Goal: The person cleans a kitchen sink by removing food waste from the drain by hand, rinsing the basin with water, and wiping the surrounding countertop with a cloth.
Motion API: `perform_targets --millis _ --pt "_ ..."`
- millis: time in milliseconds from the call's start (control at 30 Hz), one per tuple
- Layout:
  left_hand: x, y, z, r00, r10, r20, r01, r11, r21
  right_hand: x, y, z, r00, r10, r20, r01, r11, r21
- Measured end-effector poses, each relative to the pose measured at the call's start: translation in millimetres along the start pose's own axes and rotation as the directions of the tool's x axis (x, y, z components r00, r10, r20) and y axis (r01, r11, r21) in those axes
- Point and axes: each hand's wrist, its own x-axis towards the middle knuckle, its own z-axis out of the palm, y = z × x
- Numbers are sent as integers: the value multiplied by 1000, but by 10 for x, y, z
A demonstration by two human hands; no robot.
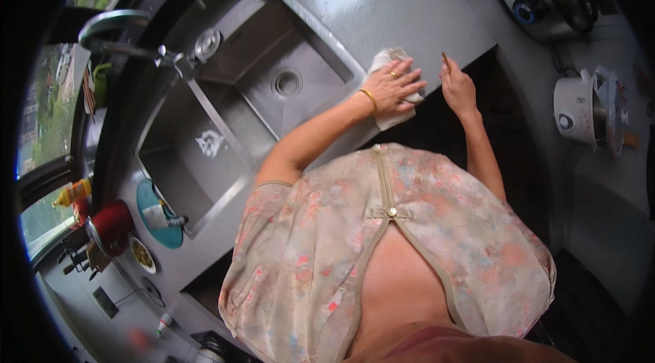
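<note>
My left hand [393, 87], with a ring and a gold-coloured bracelet, presses a crumpled whitish cloth [385, 58] onto the grey countertop [409, 10] at the sink's edge. Part of the cloth hangs over the counter's front. To the right, my right hand [457, 85] is closed around a thin brown stick-like item [445, 62], whose tip sticks out above the fingers; the rest of it is hidden. Beside my left arm lies the double-basin stainless steel sink [256, 61]. A small white crumpled thing [210, 143] rests in its nearer basin.
Two faucets [184, 63] rise behind the sink. A teal board [153, 225] with a cleaver [156, 216], a plate of food [142, 255] and a red pot [113, 227] stand at left. At right are a dark electric cooker [542, 5] and a white cooker [573, 109].
</note>
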Motion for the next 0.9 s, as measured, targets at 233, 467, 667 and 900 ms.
perform_targets --millis 233,467,667,900 --pt "925 -574 113 989 135 68 -133 990 -38 346 426 117 932 329 -155 -318 944 92" --pt "1015 -1590 -76 934 -357 23 356 919 -173 554 322 352 908 356 -222 -382 921 -82" --pt "-152 -3221 208 731 -609 -307 676 589 442 544 333 555 930 83 -358 -180 952 -248" --pt "46 -1236 -251 697 -715 60 707 698 112 567 438 553 918 15 -396 -112 968 -224"
